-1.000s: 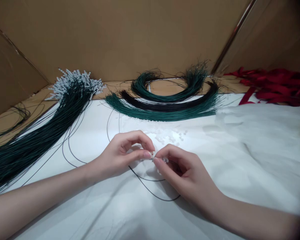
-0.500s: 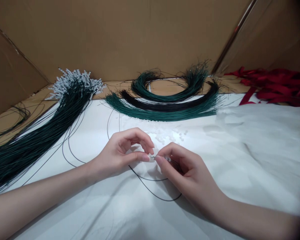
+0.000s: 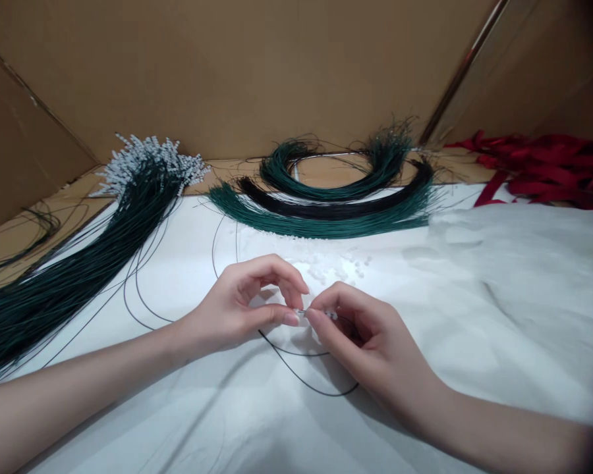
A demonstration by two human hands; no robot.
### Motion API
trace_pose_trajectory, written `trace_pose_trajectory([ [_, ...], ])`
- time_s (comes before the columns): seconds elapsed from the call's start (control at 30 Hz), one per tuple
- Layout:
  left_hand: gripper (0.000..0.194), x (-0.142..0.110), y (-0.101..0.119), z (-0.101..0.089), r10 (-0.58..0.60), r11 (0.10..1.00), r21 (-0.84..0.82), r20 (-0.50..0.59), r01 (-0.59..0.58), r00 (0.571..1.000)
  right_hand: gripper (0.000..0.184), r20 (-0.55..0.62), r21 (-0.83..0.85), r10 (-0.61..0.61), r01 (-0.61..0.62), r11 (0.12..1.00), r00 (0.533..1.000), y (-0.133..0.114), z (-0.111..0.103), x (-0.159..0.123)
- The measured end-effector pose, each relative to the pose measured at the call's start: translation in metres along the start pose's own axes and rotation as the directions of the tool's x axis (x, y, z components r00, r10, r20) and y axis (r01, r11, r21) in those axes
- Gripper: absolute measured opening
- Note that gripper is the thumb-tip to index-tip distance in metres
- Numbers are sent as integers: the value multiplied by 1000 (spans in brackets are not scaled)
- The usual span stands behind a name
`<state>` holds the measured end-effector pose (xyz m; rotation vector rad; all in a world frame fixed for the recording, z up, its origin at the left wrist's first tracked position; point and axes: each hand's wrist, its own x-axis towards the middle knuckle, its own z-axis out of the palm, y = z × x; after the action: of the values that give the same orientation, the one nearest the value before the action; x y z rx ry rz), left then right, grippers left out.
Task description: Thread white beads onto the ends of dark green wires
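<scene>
My left hand (image 3: 257, 299) pinches a tiny white bead (image 3: 297, 313) between thumb and fingertip. Facing it, my right hand (image 3: 370, 336) is closed on a thin dark wire (image 3: 321, 393), whose tip meets the bead. A few white beads (image 3: 333, 315) show on the wire just past my right fingertips. Below the hands the wire curves in loose loops over the white sheet (image 3: 257, 428). Loose white beads (image 3: 326, 266) lie scattered just beyond my fingers. My right palm hides part of the wire.
At left lies a thick bundle of dark green wires (image 3: 93, 257) with white beaded tips (image 3: 148, 161). Curved bundles of green wire (image 3: 326, 228) and black wire (image 3: 326, 209) rest at the back. Red ribbon (image 3: 558, 168) is heaped at right, before cardboard walls (image 3: 237, 72).
My left hand has moved slightly to the right, bringing the bead closer to my right fingertips. Less bare wire shows between them. My right hand has hardly moved.
</scene>
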<state>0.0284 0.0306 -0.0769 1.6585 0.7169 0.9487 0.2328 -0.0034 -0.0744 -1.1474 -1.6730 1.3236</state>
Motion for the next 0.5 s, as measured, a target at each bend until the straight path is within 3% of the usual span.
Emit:
trace_pose_trajectory([
  [0.5, 26, -2, -3, 2, 32, 999, 16, -12, -31, 999, 17, -5, -6, -20, 20, 1000, 1000, -1, -1, -1],
])
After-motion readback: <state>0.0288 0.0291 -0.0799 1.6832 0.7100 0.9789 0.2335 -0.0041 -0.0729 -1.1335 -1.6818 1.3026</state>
